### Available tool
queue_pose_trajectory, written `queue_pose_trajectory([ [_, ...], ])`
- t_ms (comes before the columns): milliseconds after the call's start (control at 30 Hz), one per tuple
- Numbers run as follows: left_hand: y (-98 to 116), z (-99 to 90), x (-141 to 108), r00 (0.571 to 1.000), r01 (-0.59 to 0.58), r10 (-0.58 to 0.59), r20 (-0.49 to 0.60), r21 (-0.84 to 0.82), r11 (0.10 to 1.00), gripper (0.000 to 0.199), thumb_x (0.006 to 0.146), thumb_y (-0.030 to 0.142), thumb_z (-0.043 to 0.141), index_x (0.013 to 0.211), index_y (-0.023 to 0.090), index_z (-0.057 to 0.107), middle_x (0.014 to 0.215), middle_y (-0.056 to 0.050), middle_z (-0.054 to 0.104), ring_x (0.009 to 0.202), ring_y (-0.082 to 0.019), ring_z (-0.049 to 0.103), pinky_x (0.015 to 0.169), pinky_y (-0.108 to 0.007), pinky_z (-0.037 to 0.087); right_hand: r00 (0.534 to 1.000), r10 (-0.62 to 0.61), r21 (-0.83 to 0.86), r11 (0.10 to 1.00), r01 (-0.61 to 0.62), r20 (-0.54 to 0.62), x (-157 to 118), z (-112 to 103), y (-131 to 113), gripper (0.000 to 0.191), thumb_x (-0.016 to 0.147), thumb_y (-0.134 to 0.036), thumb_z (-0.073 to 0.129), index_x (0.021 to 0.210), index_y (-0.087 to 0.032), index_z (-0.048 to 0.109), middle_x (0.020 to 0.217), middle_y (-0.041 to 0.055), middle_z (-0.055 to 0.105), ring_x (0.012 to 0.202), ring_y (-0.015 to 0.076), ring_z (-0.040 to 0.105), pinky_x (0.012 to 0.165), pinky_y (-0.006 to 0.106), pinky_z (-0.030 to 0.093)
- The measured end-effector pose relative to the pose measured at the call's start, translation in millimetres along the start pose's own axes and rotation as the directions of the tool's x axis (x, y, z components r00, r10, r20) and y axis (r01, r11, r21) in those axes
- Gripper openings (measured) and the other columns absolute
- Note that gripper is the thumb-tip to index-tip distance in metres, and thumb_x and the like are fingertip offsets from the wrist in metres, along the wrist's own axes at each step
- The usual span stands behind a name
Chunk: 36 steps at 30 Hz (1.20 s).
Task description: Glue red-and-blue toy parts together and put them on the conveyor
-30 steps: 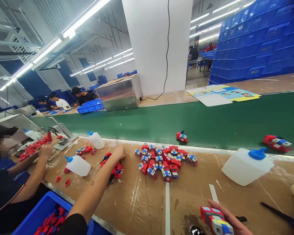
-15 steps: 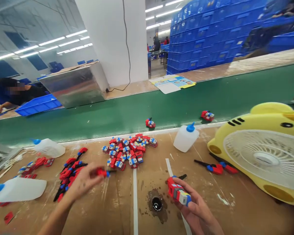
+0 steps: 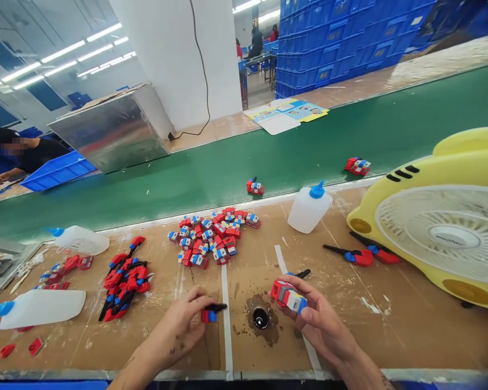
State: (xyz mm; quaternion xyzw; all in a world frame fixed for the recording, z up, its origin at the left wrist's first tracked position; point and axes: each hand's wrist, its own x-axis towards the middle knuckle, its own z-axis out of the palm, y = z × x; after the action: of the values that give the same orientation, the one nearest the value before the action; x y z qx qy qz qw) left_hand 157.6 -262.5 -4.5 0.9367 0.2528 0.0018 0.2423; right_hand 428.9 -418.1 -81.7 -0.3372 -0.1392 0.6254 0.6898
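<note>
My left hand (image 3: 185, 319) pinches a small red and blue plastic part with a black rod (image 3: 212, 312), left of the white tape strip. In my right hand (image 3: 323, 319) is a red, white and blue toy body (image 3: 288, 296), held between thumb and fingers; a black rod sticks out behind it. Between the hands, a small round cup of dark liquid (image 3: 261, 318) sits in a wet stain on the cardboard. Left of my left hand lies a pile of red and blue parts with black rods (image 3: 126, 281). Beyond the hands is a heap of toy bodies (image 3: 211, 238).
White squeeze bottles with blue caps stand at right (image 3: 310, 208) and lie at left (image 3: 44, 310). A yellow animal-shaped fan (image 3: 451, 227) fills the right side. Two toys ride the green belt (image 3: 179, 179) behind. A person sits far left by a blue crate (image 3: 57, 170).
My left hand has moved right and nearer, away from the parts pile, carrying the red and blue part toward the cup. My right hand keeps the toy body, now turned slightly. The view has tilted downward.
</note>
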Motion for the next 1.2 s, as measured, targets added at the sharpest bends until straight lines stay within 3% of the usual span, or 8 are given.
queue_pose_trajectory([
  [100, 28.5, -2.2, 13.9, 0.896, -0.428, 0.442, -0.046, 0.177, 0.886, 0.038, 0.091, 0.007, 0.05, 0.124, 0.024, 0.06, 0.117, -0.012, 0.065, 0.115, -0.025, 0.059, 0.096, -0.037, 0.052, 0.997, 0.01, 0.018, 1.0, -0.008, -0.077, -7.3, -3.5, 2.0, 0.064, 0.057, -0.041, 0.093, 0.115, -0.025, 0.072, 0.114, 0.0076, 0.074, 0.103, 0.025, 0.067, 0.094, 0.035, 0.047],
  [167, 44.0, -0.5, 24.2, 0.802, -0.574, 0.598, 0.017, 0.302, 0.761, 0.029, 0.096, 0.012, 0.05, 0.121, 0.022, 0.061, 0.116, -0.011, 0.066, 0.114, -0.025, 0.058, 0.095, -0.039, 0.052, 0.995, 0.011, 0.028, 1.0, -0.008, -0.101, -11.6, -5.0, 2.2, 0.064, 0.056, -0.04, 0.094, 0.115, -0.026, 0.073, 0.117, 0.0076, 0.074, 0.103, 0.025, 0.066, 0.096, 0.036, 0.045],
  [267, 56.8, 3.8, 37.6, 0.753, -0.629, 0.654, 0.065, 0.364, 0.687, 0.02, 0.098, 0.016, 0.05, 0.111, 0.021, 0.065, 0.11, -0.01, 0.068, 0.103, -0.023, 0.061, 0.086, -0.036, 0.055, 0.996, 0.003, 0.035, 0.999, 0.001, -0.089, -15.6, -6.9, 1.2, 0.065, 0.057, -0.04, 0.093, 0.116, -0.026, 0.072, 0.119, 0.0079, 0.073, 0.105, 0.0253, 0.065, 0.096, 0.037, 0.043],
  [500, 62.6, 7.6, 49.6, 0.756, -0.641, 0.638, 0.144, 0.359, 0.678, 0.022, 0.1, 0.018, 0.047, 0.113, 0.02, 0.064, 0.112, -0.012, 0.066, 0.1, -0.023, 0.06, 0.082, -0.034, 0.053, 0.996, 0.002, 0.055, 0.998, 0.003, -0.093, -13.9, -5.8, 2.8, 0.064, 0.056, -0.039, 0.094, 0.115, -0.026, 0.073, 0.114, 0.0056, 0.074, 0.102, 0.0228, 0.065, 0.093, 0.033, 0.044],
  [733, 55.2, 6.6, 45.0, 0.807, -0.589, 0.572, 0.143, 0.231, 0.774, 0.03, 0.097, 0.012, 0.049, 0.122, 0.023, 0.061, 0.119, -0.013, 0.063, 0.104, -0.024, 0.058, 0.088, -0.036, 0.052, 0.998, -0.057, -0.024, 0.998, 0.056, -0.032, -10.0, -1.2, 4.9, 0.064, 0.058, -0.037, 0.095, 0.116, -0.028, 0.071, 0.114, 0.0055, 0.075, 0.102, 0.0217, 0.066, 0.09, 0.031, 0.049],
  [900, 40.1, 19.6, 34.8, 0.951, -0.309, 0.293, -0.097, -0.292, 0.905, 0.042, 0.089, 0.007, 0.054, 0.125, 0.027, 0.061, 0.124, -0.01, 0.06, 0.11, -0.022, 0.059, 0.095, -0.035, 0.049, 0.997, -0.068, -0.221, 0.972, 0.074, 0.033, -13.0, -0.7, 12.5, 0.061, 0.068, -0.026, 0.09, 0.123, -0.032, 0.065, 0.119, 0.0063, 0.073, 0.112, 0.0247, 0.065, 0.093, 0.037, 0.051],
  [1033, 36.5, 37.9, 30.6, 0.97, -0.117, -0.077, -0.23, -0.723, 0.681, 0.033, 0.086, 0.023, 0.072, 0.118, 0.025, 0.065, 0.117, -0.009, 0.062, 0.111, -0.024, 0.06, 0.096, -0.032, 0.049, 0.998, -0.06, -0.4, 0.915, 0.056, 0.002, -13.5, 4.4, 21.2, 0.063, 0.069, -0.021, 0.087, 0.126, -0.03, 0.062, 0.132, 0.0097, 0.066, 0.121, 0.0286, 0.061, 0.107, 0.047, 0.043],
  [1200, 40.0, 46.8, 30.7, 0.949, -0.112, -0.174, -0.263, -0.796, 0.595, 0.036, 0.083, 0.029, 0.077, 0.117, 0.024, 0.07, 0.117, -0.009, 0.065, 0.112, -0.025, 0.06, 0.096, -0.032, 0.049, 0.996, -0.078, -0.529, 0.844, 0.093, 0.051, -9.7, 14.5, 19.4, 0.06, 0.074, -0.023, 0.081, 0.13, -0.026, 0.06, 0.135, 0.0133, 0.063, 0.121, 0.0307, 0.062, 0.106, 0.047, 0.047],
])
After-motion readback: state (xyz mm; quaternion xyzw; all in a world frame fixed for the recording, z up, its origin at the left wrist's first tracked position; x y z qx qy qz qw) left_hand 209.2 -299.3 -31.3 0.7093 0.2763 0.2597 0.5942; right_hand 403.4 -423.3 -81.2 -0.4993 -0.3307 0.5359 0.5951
